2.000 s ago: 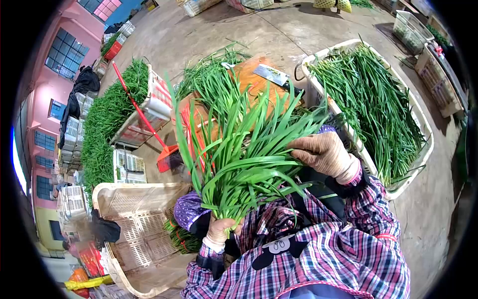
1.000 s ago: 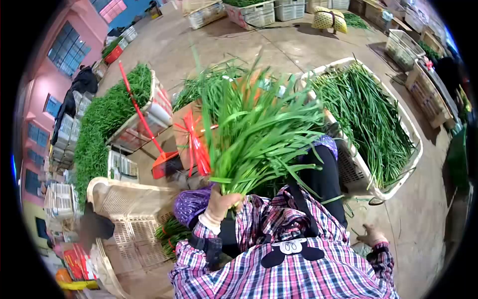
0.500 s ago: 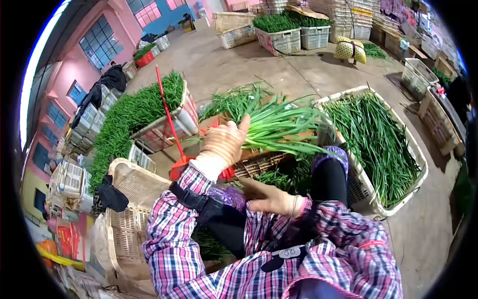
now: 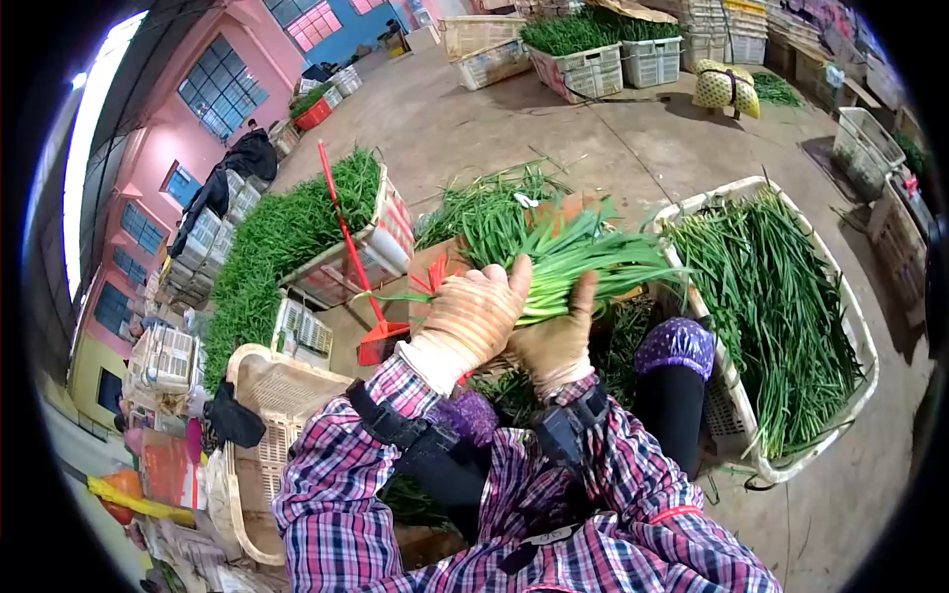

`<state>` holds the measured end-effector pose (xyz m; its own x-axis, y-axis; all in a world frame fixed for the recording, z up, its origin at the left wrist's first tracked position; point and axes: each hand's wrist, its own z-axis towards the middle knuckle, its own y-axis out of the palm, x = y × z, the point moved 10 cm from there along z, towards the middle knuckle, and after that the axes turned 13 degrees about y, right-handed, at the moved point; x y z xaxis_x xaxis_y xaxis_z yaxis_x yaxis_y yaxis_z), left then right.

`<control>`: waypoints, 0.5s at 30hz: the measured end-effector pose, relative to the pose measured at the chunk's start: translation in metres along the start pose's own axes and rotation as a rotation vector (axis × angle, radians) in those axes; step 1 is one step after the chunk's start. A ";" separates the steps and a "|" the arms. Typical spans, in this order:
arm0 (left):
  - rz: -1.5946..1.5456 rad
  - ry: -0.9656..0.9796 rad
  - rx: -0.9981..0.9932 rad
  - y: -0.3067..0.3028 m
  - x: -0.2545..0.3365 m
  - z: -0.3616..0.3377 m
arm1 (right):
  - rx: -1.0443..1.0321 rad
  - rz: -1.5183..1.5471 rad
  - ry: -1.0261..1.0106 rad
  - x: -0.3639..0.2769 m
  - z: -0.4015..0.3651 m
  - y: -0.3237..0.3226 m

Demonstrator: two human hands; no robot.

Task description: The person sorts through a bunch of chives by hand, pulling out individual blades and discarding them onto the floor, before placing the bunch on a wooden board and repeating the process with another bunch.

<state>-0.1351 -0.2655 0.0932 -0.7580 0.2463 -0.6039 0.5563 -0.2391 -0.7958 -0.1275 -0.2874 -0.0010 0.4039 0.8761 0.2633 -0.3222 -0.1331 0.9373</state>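
A bunch of green chives (image 4: pixel 593 267) lies across in front of me, its pale stems to the left and its leaves to the right. Wrapped round the stem end is my left hand (image 4: pixel 473 311), in a tan glove with the thumb up. My right hand (image 4: pixel 556 341), gloved too, grips the same bunch from the near side just right of the left; its fingers are partly hidden beneath. Red strips (image 4: pixel 435 275) stick out beside my left hand. Loose chives (image 4: pixel 494 217) are heaped just beyond the bunch, by some cardboard (image 4: pixel 425 265).
To the right stands a white crate (image 4: pixel 862 395) full of chives. At the left are another filled crate (image 4: pixel 390 237), a red long-handled dustpan (image 4: pixel 384 341) and a beige basket (image 4: pixel 259 474). More crates (image 4: pixel 593 74) stand at the back.
My right hand has risen from near my lap and closed on the bunch beside my left hand. The view has shifted slightly, and the leaves now sit more gathered.
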 end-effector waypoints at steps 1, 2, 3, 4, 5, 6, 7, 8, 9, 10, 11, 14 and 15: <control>-0.028 -0.020 -0.083 0.005 0.000 0.009 | 0.071 -0.016 -0.058 -0.025 -0.001 -0.011; -0.041 -0.008 -0.097 0.008 0.003 0.017 | 0.052 -0.185 -0.157 -0.054 0.002 -0.005; -0.051 0.004 -0.112 0.011 0.005 0.023 | 0.099 -0.197 -0.221 -0.077 0.004 -0.011; -0.064 0.018 -0.081 0.011 0.007 0.028 | 0.085 -0.193 -0.229 -0.088 0.006 -0.012; -0.071 0.032 -0.083 0.015 0.008 0.036 | 0.077 -0.191 -0.237 -0.099 0.008 -0.016; -0.077 0.031 -0.104 0.022 0.009 0.043 | 0.074 -0.203 -0.247 -0.111 0.012 -0.023; -0.087 0.025 -0.127 0.026 0.010 0.048 | 0.077 -0.215 -0.252 -0.118 0.016 -0.025; -0.119 0.029 -0.118 0.030 0.011 0.053 | 0.141 -0.257 -0.271 -0.130 0.015 -0.031; -0.137 0.030 -0.041 0.033 0.011 0.055 | 0.109 -0.306 -0.262 -0.137 0.016 -0.028; -0.184 0.000 -0.056 0.036 0.009 0.057 | 0.135 -0.312 -0.305 -0.146 0.017 -0.026; -0.231 -0.029 -0.070 0.036 0.007 0.057 | 0.161 -0.319 -0.349 -0.154 0.016 -0.021; -0.544 -0.191 -0.013 0.034 -0.008 0.051 | 0.176 -0.379 -0.350 -0.169 0.020 -0.007; -0.646 -0.279 -0.049 0.044 -0.012 0.044 | 0.231 -0.414 -0.391 -0.176 0.016 -0.004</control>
<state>-0.1163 -0.3208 0.0673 -0.9971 0.0733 0.0188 -0.0249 -0.0821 -0.9963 -0.1832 -0.4485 -0.0477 0.7538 0.6479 -0.1096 0.1045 0.0465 0.9934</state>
